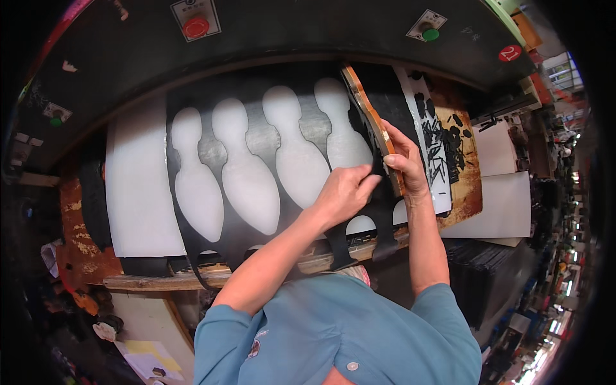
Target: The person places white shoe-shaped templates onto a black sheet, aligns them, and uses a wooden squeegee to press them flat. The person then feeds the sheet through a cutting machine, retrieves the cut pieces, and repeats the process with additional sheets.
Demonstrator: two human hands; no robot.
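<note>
My right hand grips a cutting die, a long curved band with an orange-brown edge, tilted up on its side. Close against the die's inner side is my left hand, its fingers curled in and closed; what they pinch, if anything, is hidden. Dark material shows inside the die beside those fingers. Beneath both hands lies a black sheet with several sole-shaped cutouts in a row. White board shows through the holes, and the sheet's cut lower edge hangs over the wooden front edge.
Small black offcuts are scattered at the right of the board. Above the work runs a dark machine beam with a red button and a green button. White sheets and a black stack sit at the right.
</note>
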